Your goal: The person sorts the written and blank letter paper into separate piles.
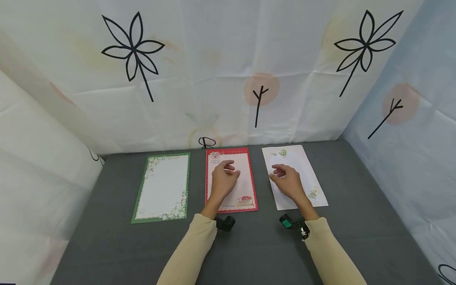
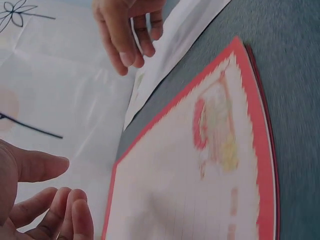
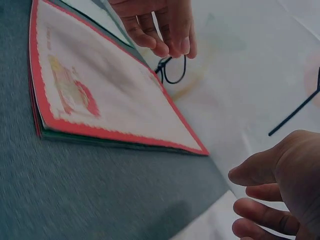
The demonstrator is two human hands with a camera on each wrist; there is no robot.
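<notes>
Above the red-bordered sheet of stationery paper hovers my left hand, its fingers loosely bent and nothing between them. In the left wrist view a gap shows between its thumb and fingertips. This red-edged paper tops a thin stack, with a dark green edge visible underneath. My right hand hangs over the white sheet with small green plant prints, also loosely bent and holding nothing. Farther left lies a green-bordered sheet with a floral frame, and neither hand is near it.
All three papers lie side by side on a dark grey tabletop. Pale cloth with printed flowers and trees hangs behind the table and along both sides. Each wrist wears a black camera mount.
</notes>
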